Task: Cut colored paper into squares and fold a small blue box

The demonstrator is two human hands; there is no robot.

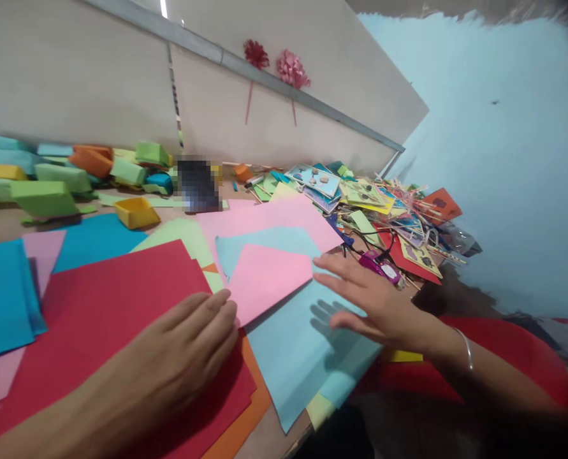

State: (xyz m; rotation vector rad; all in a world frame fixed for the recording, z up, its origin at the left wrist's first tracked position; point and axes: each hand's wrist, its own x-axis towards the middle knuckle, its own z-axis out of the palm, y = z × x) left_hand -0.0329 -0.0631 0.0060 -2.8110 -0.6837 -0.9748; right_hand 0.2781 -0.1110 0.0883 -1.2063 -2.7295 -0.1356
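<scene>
A small pink sheet of paper (269,280) is tilted up a little, its lower edge throwing a shadow on the light blue paper (307,344) beneath. My left hand (192,341) has its fingers together at the sheet's left corner and seems to pinch it; the thumb is hidden. Over the light blue paper hovers my right hand (364,299), fingers spread and nothing in them, close to the pink sheet's right edge. Beneath my left hand lies a large red sheet (121,312). Behind the small pink sheet is a larger pink sheet (274,213).
Folded paper boxes (44,197) line the back left, with a yellow box (137,212) nearer. Blue sheets (4,299) lie at far left. A pile of cards and sticks (370,197) fills the back right, beside a purple device (379,268). A red chair (508,357) stands at right.
</scene>
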